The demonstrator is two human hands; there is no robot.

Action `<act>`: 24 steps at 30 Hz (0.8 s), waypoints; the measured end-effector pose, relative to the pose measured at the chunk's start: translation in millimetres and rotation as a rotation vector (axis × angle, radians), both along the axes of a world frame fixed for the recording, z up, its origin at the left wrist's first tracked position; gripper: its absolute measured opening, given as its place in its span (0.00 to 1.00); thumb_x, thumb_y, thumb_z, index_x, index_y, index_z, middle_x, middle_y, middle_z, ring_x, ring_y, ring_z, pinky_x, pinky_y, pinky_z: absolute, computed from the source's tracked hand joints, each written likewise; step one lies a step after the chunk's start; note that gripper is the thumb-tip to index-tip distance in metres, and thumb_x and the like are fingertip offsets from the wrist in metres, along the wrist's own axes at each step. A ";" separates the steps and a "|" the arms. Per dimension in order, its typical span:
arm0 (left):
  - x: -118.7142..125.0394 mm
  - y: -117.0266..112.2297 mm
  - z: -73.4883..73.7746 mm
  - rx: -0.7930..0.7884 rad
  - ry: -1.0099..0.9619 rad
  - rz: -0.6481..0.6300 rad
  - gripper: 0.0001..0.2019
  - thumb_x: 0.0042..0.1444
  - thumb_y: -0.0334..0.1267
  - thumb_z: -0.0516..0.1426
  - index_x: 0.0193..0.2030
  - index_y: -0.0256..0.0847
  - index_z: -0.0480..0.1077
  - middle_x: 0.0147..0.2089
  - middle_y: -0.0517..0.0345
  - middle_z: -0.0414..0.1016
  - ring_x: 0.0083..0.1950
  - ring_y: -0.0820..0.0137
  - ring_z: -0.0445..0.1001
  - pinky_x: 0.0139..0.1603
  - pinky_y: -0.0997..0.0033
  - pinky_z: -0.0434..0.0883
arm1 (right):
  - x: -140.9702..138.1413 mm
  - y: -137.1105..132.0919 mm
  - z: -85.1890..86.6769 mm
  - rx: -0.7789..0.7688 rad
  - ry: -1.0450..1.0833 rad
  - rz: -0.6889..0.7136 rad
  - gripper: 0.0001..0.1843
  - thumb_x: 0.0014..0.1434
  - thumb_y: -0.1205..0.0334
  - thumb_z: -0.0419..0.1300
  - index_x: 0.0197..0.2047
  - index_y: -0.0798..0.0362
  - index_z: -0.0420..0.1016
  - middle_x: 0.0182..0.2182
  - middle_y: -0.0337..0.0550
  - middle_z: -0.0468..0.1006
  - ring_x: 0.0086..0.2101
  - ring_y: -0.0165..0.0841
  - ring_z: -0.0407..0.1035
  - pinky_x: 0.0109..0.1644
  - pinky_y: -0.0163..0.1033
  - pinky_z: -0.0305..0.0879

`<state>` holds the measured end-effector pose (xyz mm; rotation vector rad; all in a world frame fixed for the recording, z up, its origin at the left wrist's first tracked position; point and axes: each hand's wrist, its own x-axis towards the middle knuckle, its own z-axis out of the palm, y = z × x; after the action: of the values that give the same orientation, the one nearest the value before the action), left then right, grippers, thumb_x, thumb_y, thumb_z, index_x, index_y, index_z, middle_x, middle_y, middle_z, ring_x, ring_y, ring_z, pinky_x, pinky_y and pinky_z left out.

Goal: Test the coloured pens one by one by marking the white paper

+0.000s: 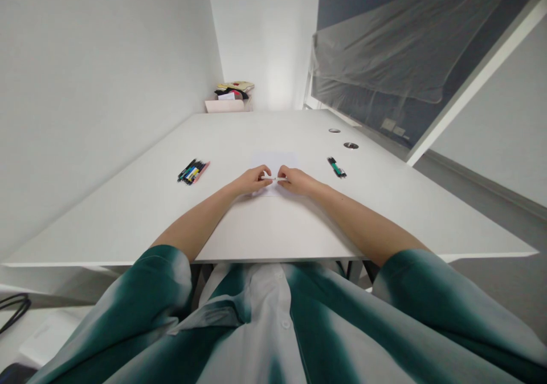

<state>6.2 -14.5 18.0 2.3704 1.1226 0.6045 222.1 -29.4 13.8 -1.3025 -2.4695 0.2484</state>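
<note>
Both hands meet over a white sheet of paper [273, 160] in the middle of the white table [128, 213]. My left hand [253, 179] and my right hand [294, 180] each pinch one end of a thin white pen [272, 178], which lies level between them just above the paper's near edge. Fingers of both hands are curled closed on it.
A bunch of several coloured pens [192, 172] lies to the left of the hands. A couple of green and black pens [337, 167] lie to the right. Two round cable holes [351, 145] sit farther back right. A pink box with clutter [228, 103] stands at the far end.
</note>
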 end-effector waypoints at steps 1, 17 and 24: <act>-0.1 -0.7 0.3 0.008 -0.002 -0.007 0.18 0.57 0.48 0.55 0.45 0.37 0.72 0.27 0.62 0.69 0.29 0.72 0.65 0.33 0.72 0.63 | 0.4 -0.4 1.4 0.004 -0.010 -0.008 0.14 0.65 0.60 0.56 0.52 0.54 0.70 0.41 0.49 0.80 0.38 0.35 0.73 0.40 0.35 0.60; 0.4 7.4 -6.1 -0.022 0.034 0.056 0.18 0.61 0.48 0.50 0.33 0.37 0.73 0.24 0.59 0.69 0.28 0.71 0.66 0.34 0.70 0.63 | -1.7 -2.4 1.4 0.001 -0.094 -0.041 0.12 0.65 0.60 0.56 0.51 0.52 0.71 0.42 0.49 0.81 0.39 0.36 0.73 0.40 0.36 0.60; 1.5 3.2 -1.7 0.002 0.031 0.039 0.16 0.61 0.45 0.50 0.36 0.37 0.74 0.27 0.59 0.72 0.30 0.71 0.68 0.35 0.71 0.65 | 0.5 -4.1 7.2 0.023 -0.088 -0.055 0.17 0.67 0.56 0.54 0.55 0.52 0.72 0.42 0.48 0.82 0.40 0.37 0.74 0.40 0.36 0.61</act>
<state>7.7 -11.3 16.2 2.3725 1.1841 0.5842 222.6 -33.6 21.0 -1.3978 -2.4962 0.1525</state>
